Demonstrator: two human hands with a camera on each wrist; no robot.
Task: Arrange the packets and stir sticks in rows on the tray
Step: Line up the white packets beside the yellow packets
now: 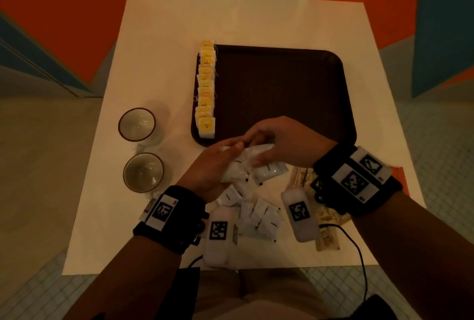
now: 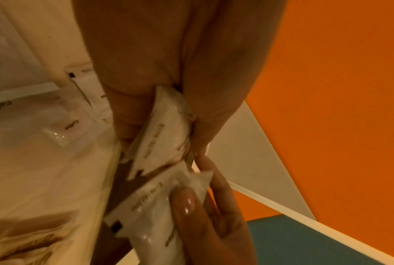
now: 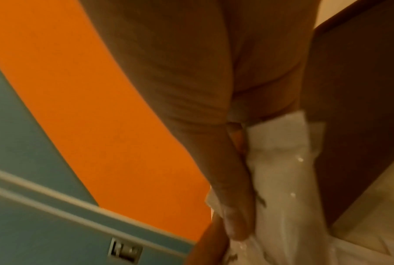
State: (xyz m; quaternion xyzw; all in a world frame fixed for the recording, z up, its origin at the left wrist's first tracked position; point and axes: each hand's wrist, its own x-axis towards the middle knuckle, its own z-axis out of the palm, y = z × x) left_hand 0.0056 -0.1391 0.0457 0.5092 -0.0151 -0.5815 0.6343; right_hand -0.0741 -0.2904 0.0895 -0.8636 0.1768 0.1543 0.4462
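White packets [image 1: 252,165] gripped between left hand [image 1: 210,168] and right hand [image 1: 284,142].

Tray [image 1: 282,83]: centre of table [image 1: 159,24]
Tea bags [image 1: 206,88]: row along tray's left edge
Cups [image 1: 137,124]: left of tray
Loose packets [image 1: 259,214]: near edge

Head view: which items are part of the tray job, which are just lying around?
Job items:
- brown tray
- yellow packets, one row along its left edge
- white packets, loose pile; several in left hand and right hand
- stir sticks, partly hidden

Lying about:
- two empty cups
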